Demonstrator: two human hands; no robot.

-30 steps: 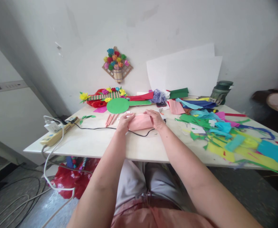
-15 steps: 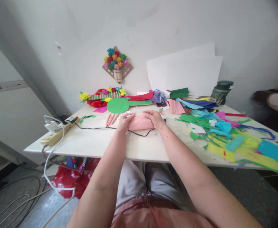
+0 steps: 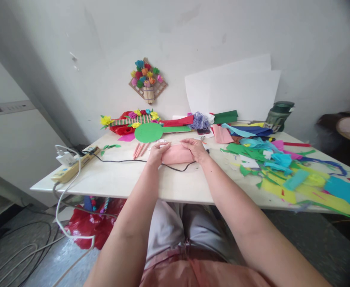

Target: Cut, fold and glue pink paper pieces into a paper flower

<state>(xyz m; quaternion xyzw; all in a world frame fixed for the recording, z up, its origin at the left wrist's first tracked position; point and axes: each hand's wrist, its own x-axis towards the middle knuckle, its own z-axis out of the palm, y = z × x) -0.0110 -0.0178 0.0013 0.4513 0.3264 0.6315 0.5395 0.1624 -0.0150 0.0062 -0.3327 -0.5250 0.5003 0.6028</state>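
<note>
Between my hands is a sheet of pink crepe paper (image 3: pixel 177 154), held by its upper corners just above the table. My left hand (image 3: pixel 159 150) pinches its left end, and my right hand (image 3: pixel 194 148) pinches the right end. What lies under or behind the paper's top edge is mostly hidden. Several thin pink paper rolls (image 3: pixel 140 150) lie just left of my left hand. Behind my hands rests a green round paper piece (image 3: pixel 148 132) with a long strip to its right. A black cable (image 3: pixel 179 170) runs below the pink paper.
A yellow power strip (image 3: pixel 70 169) with a white charger stands at the table's left end. Coloured paper scraps (image 3: pixel 282 167) cover the right side. A dark green bottle (image 3: pixel 279 116) stands at the back right. Flower-trimmed craftwork (image 3: pixel 133 120) lies near the wall.
</note>
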